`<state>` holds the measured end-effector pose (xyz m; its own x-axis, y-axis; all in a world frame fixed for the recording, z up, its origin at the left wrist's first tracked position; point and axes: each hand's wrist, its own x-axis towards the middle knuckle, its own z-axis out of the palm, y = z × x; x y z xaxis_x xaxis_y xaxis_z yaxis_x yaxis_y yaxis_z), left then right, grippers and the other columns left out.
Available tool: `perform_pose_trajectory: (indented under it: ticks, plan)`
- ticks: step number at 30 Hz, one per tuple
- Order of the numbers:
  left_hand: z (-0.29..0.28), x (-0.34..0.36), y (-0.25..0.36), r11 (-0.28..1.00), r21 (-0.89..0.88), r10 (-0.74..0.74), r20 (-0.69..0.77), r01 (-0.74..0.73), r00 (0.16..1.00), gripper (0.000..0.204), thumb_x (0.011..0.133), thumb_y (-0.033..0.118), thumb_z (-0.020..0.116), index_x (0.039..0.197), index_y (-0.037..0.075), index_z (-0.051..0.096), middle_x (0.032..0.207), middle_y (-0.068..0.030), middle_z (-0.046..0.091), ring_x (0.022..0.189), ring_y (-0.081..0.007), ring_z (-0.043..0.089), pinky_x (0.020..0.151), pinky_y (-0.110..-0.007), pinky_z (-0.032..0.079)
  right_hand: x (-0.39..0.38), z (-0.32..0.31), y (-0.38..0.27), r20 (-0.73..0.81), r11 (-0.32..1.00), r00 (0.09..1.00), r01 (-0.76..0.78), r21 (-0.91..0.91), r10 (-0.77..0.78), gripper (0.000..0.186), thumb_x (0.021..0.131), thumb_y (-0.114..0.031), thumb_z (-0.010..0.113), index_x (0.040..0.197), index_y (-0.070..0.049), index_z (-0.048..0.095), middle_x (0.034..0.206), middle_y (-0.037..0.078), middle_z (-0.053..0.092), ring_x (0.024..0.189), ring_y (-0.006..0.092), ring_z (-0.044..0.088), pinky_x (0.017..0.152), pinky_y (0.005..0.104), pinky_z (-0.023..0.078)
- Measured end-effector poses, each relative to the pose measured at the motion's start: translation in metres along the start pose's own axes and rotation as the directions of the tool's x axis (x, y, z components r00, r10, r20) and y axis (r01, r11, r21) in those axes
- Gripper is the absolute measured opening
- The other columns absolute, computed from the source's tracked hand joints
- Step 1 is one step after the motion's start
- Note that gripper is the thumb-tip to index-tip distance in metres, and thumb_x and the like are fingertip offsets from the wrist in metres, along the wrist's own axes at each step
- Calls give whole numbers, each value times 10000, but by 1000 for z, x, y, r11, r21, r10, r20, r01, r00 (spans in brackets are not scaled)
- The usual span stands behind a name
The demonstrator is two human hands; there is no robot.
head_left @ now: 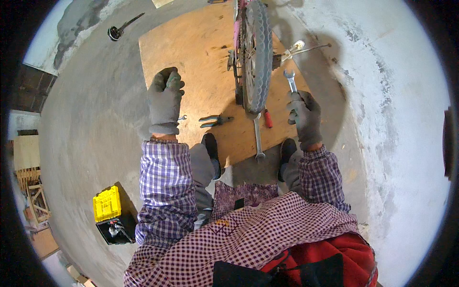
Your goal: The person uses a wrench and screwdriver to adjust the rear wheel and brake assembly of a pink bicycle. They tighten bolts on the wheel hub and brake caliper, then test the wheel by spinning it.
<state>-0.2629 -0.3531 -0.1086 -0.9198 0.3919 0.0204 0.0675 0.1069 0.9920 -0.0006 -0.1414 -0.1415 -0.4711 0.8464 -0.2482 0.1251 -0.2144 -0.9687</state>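
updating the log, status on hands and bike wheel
Right hand grips wrench, open end showing; left hand curled, no object visible. Bicycle wheel untouched. Pliers lie left, clear of it.

Bicycle (pixel 261 62) partly beyond upper edge

No txt, nos. or signs we can read anywhere in view. On the checked cloth (pixel 191 253) over the person's front we see a small yellow-orange mark (pixel 222 223) w/ dark lines nr it, but can't tell if it's lettering. The yellow lid (pixel 107 203) of the toolbox (pixel 106 231) shows raised shapes, too sm. for us to make out. On the spanner (pixel 291 82) in the R hand (pixel 307 115), the big spanner (pixel 258 138) and the tyre (pixel 262 62), we can't make out any wording, size or no.
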Motion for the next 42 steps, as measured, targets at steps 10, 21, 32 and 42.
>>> perform_pose_trajectory:
  ticks: [10, 21, 32, 42]
  plan:
    - [-28, 4, -11, 999, 38, 42, -141, -37, 989, 349, 1007, 202, 652, 1300, 14, 675, 1133, -108, 710, 970, -174, 676, 807, -290, 551, -10, 12, 18, 87, 988, 989, 113, 102, -122, 303, 1002, -208, 598, 1209, -6, 689, 905, 39, 668, 679, 93, 612, 570, 242, 516]
    - [-30, 1, -27, 996, 83, -19, -31, 22, 999, 314, 992, 190, 674, 1257, 25, 709, 1082, -96, 724, 932, -165, 672, 795, -291, 546, -14, 10, 33, 183, 994, 983, -20, 104, 1, 319, 989, -163, 594, 1244, 11, 675, 913, 46, 657, 660, 92, 585, 579, 233, 501]
    - [-26, 1, -41, 991, 124, -52, 74, 43, 996, 338, 1008, 220, 653, 1282, 27, 692, 1123, -94, 727, 953, -178, 681, 804, -300, 542, -12, 4, 35, 217, 999, 975, -46, 24, 39, 297, 974, -116, 577, 1223, 13, 675, 923, 49, 660, 667, 108, 588, 600, 269, 523]
    - [-25, -1, -54, 989, 146, -20, 70, 9, 997, 318, 994, 204, 671, 1254, 24, 710, 1093, -93, 736, 940, -168, 689, 790, -282, 539, -13, 8, 49, 193, 999, 981, -32, 12, 29, 331, 967, -112, 587, 1269, 11, 647, 985, 81, 701, 722, 125, 643, 643, 264, 550]
